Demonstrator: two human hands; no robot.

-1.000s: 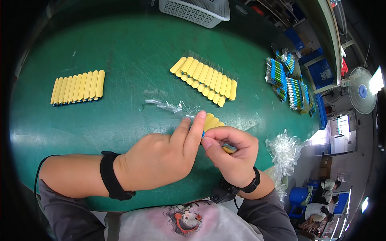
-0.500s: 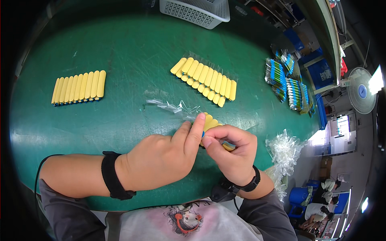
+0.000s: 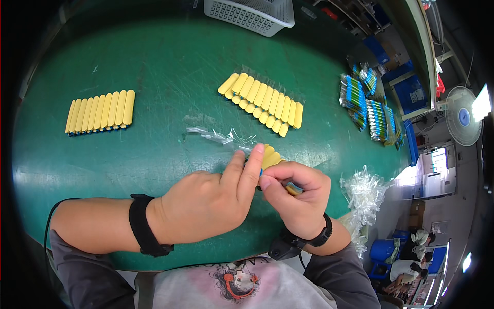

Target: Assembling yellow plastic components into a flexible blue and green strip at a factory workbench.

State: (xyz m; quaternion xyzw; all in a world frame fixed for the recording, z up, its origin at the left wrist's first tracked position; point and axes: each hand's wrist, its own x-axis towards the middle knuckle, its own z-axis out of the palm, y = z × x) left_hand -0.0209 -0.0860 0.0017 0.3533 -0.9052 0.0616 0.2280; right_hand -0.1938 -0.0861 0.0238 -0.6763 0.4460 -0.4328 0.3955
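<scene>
Both hands meet over a small bunch of yellow round-ended strips (image 3: 270,156) that look like mini nail files with blue undersides. My left hand (image 3: 208,198) is closed against the bunch, index finger along its left side; its thumb is hidden. My right hand (image 3: 300,193) pinches at the bunch's near edge, where a bit of blue shows. Another yellow-and-blue strip (image 3: 293,188) sits within its curled fingers. Just left of the fingertips lie clear plastic sleeves (image 3: 218,136). Beyond the hands is a two-layer row of yellow strips (image 3: 265,100), with clear film at its far edge.
On the green table (image 3: 170,67), another row of yellow strips (image 3: 100,112) lies at left. A white basket (image 3: 252,18) stands at the far edge. Blue-green packaged bundles (image 3: 368,105) lie at right, above a heap of clear plastic sleeves (image 3: 363,190). People (image 3: 406,273) are in the background.
Both hands have shifted only slightly, with the fingertips still together on the bunch. The rows of strips, sleeves and basket stay where they were.
</scene>
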